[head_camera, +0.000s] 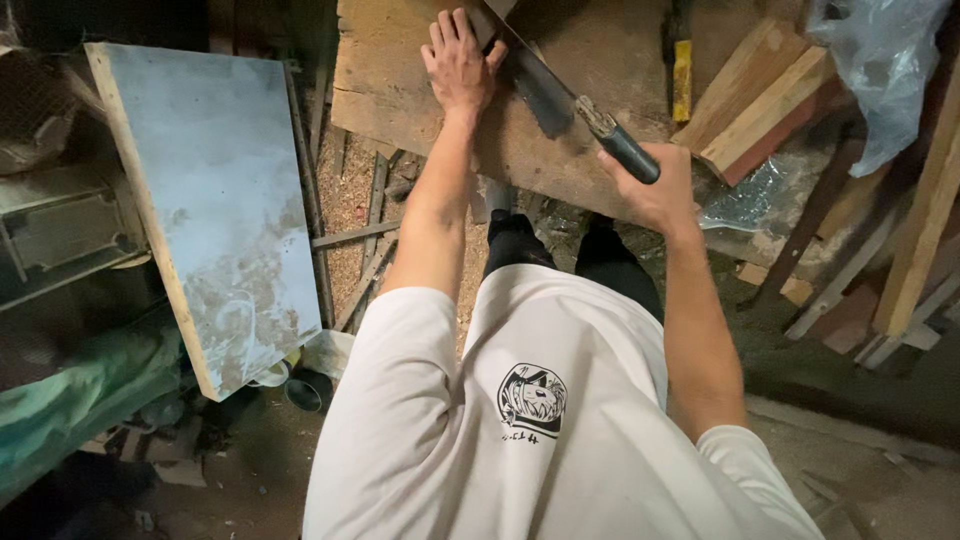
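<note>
- Head view: one handsaw (545, 90), one wooden board (400, 80) on the surface, two hands.
- The right hand (655, 185) is wrapped tight round the saw's dark handle.
- The left hand (460, 65) lies flat and spread on the board, just beside the blade.
- The saw's long axis runs from the handle at lower right up to upper left; its tip is cut off by the frame's top edge.
- Grey panel (215, 200) leans at left.

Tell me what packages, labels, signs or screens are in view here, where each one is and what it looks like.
Printed emblem: on the front of the white shirt, round, black and white drawing with small marks under it.
Plastic bag: top right, clear, crumpled, hanging over stacked wood.
No signs or screens.
</note>
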